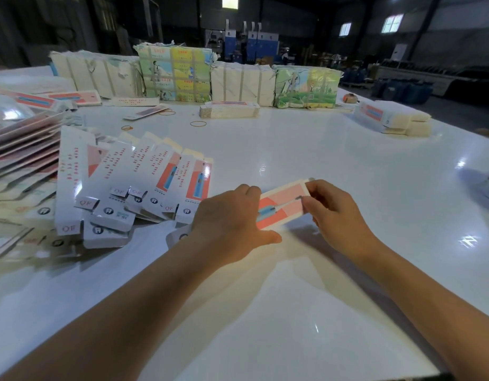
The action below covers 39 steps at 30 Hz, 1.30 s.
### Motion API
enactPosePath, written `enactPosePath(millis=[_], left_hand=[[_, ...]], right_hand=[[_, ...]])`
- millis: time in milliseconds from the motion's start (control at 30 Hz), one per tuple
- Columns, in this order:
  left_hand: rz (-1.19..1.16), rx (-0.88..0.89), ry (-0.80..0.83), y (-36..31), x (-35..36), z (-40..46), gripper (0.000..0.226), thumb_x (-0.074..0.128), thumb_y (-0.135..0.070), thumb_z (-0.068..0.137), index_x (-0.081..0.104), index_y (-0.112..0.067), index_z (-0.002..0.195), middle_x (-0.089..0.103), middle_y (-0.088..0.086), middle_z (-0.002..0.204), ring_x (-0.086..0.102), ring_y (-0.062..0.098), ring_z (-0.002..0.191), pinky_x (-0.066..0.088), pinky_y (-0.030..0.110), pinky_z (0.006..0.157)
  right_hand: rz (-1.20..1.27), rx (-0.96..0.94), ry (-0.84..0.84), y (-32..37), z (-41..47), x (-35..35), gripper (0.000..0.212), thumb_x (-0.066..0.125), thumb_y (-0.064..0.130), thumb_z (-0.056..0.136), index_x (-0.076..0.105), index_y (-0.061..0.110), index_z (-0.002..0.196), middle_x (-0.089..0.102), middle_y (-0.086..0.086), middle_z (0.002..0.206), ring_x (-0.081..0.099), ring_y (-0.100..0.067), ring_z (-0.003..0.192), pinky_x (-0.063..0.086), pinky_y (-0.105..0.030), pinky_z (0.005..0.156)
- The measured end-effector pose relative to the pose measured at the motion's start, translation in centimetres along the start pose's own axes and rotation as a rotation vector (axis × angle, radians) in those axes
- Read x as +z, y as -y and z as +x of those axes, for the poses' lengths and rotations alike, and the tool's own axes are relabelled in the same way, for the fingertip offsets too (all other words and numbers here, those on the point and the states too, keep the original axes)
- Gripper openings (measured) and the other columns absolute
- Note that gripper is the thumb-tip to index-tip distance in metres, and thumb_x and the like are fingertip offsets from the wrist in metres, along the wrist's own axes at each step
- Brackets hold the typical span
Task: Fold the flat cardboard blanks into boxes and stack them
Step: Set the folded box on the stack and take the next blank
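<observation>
**Both hands on one pink carton, mid-table**

Your left hand [232, 215] covers the near-left end of the carton [281, 206], so that end is hidden; fingers curl over its top edge, thumb lies along the table below it, gripping. Your right hand [334, 213] pinches the far-right end between thumb and fingertips. The flap up there is blurred and you cannot tell whether it is tucked. Whether the carton is flat or squared up is hard to judge from this angle.

The carton is thin glossy card, a long rectangle, with pink and coral panels and a blue pen-like device printed across it. It sits just above the glossy white table [292, 298], centre of view.

To your left lies a fanned row of folded boxes [133, 185], white card with coral panels, overlapping each other, end flaps toward you. Flaps read "QF" and a round logo; red text runs down the sides, too small to read. Further left is a pile of flat blanks [20, 149], cut off by the frame edge and blurred.

Far side: a low stack of blanks [229, 110], strapped paper-wrapped bundles [171, 75] with printed green and yellow pictures, torn white wrappers. Rubber bands [198, 123] lie loose on the table. At the right is another stack of blanks [394, 119]; something at the right edge is cut off and unreadable.
</observation>
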<state>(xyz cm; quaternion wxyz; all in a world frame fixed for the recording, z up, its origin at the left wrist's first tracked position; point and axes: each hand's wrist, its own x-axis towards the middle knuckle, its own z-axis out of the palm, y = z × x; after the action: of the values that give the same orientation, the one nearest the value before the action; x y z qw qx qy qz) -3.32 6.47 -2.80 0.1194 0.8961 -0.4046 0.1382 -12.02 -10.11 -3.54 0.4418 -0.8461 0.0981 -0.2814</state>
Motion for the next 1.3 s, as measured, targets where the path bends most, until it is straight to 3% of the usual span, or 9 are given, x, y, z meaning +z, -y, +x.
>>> enactPosePath(millis=[167, 233, 300, 367, 467, 567, 833, 1100, 1300], left_hand=[[-0.059, -0.023, 0.031, 0.0, 0.0, -0.1, 0.069, 0.055, -0.077, 0.067, 0.044, -0.029, 0.115, 0.058, -0.013, 0.106, 0.048, 0.007, 0.073, 0.022, 0.014, 0.045], [-0.117, -0.053, 0.019, 0.1, -0.1, 0.0, 0.066, 0.056, -0.077, 0.066, 0.045, -0.029, 0.109, 0.057, -0.012, 0.101, 0.049, 0.009, 0.074, 0.025, 0.014, 0.048], [-0.16, -0.061, 0.014, 0.1, -0.3, 0.0, 0.066, 0.056, -0.078, 0.065, 0.046, -0.029, 0.109, 0.055, -0.014, 0.098, 0.05, 0.009, 0.074, 0.026, 0.014, 0.049], [-0.171, -0.033, 0.034, -0.3, -0.2, -0.1, 0.067, 0.055, -0.078, 0.066, 0.045, -0.032, 0.113, 0.05, -0.017, 0.094, 0.048, 0.007, 0.072, 0.024, 0.014, 0.047], [-0.162, -0.012, 0.036, -0.9, 0.1, -0.2, 0.068, 0.054, -0.078, 0.066, 0.041, -0.036, 0.118, 0.04, -0.021, 0.09, 0.046, 0.008, 0.069, 0.021, 0.013, 0.047], [-0.129, -0.018, 0.004, -0.4, 0.1, -0.2, 0.069, 0.054, -0.075, 0.069, 0.04, -0.035, 0.123, 0.05, -0.018, 0.098, 0.045, 0.007, 0.071, 0.018, 0.012, 0.047], [-0.085, 0.018, -0.092, -0.1, -0.2, -0.2, 0.068, 0.055, -0.075, 0.07, 0.045, -0.031, 0.121, 0.058, -0.014, 0.109, 0.041, 0.004, 0.076, 0.017, 0.012, 0.047], [-0.126, 0.012, -0.086, -0.1, 0.1, -0.1, 0.069, 0.058, -0.072, 0.07, 0.045, -0.03, 0.123, 0.059, -0.013, 0.111, 0.042, 0.004, 0.077, 0.019, 0.01, 0.048], [-0.151, 0.008, -0.058, -0.2, 0.2, 0.0, 0.068, 0.056, -0.074, 0.071, 0.044, -0.032, 0.122, 0.057, -0.016, 0.11, 0.043, 0.004, 0.076, 0.018, 0.012, 0.047]], right_hand=[[-0.256, -0.141, -0.061, 0.0, -0.3, -0.6, 0.006, 0.057, 0.013, 0.092, 0.062, 0.015, 0.094, 0.053, 0.001, 0.095, 0.046, -0.005, 0.07, 0.04, -0.024, 0.069], [-0.457, -0.188, -0.258, -0.2, -0.3, -0.9, 0.04, 0.067, 0.031, 0.085, 0.055, 0.017, 0.121, 0.043, -0.002, 0.118, 0.045, -0.006, 0.089, 0.043, -0.026, 0.076], [-0.206, -0.019, -0.237, -0.4, 0.2, -1.3, 0.069, 0.073, 0.033, 0.08, 0.039, 0.02, 0.138, 0.039, -0.002, 0.129, 0.05, -0.013, 0.103, 0.045, -0.026, 0.081], [0.266, 0.218, -0.01, 0.0, 0.4, -1.0, 0.057, 0.07, 0.024, 0.079, 0.048, 0.011, 0.13, 0.059, -0.007, 0.115, 0.062, -0.024, 0.1, 0.054, -0.033, 0.075], [-0.016, 0.047, 0.021, -0.3, -0.2, -0.1, 0.016, 0.047, 0.021, 0.098, 0.059, 0.012, 0.092, 0.066, 0.005, 0.074, 0.065, -0.015, 0.071, 0.053, -0.017, 0.062], [-0.308, -0.145, -0.042, -0.4, -0.7, 0.7, 0.025, 0.032, 0.042, 0.099, 0.049, 0.03, 0.085, 0.058, 0.018, 0.071, 0.059, -0.002, 0.067, 0.042, -0.008, 0.058], [0.582, 0.102, 0.02, -0.6, 0.7, -0.4, 0.051, 0.035, 0.006, 0.099, 0.078, 0.023, 0.078, 0.074, -0.004, 0.08, 0.071, -0.019, 0.077, 0.058, -0.032, 0.067], [0.441, 0.007, -0.007, -0.5, 0.2, -0.2, 0.038, 0.038, 0.014, 0.083, 0.074, 0.024, 0.078, 0.073, 0.002, 0.08, 0.069, -0.017, 0.079, 0.056, -0.025, 0.068], [0.44, -0.003, 0.0, -0.1, -0.1, -0.4, 0.066, 0.029, -0.003, 0.097, 0.077, 0.038, 0.078, 0.074, 0.005, 0.08, 0.071, -0.014, 0.078, 0.055, -0.022, 0.066]])
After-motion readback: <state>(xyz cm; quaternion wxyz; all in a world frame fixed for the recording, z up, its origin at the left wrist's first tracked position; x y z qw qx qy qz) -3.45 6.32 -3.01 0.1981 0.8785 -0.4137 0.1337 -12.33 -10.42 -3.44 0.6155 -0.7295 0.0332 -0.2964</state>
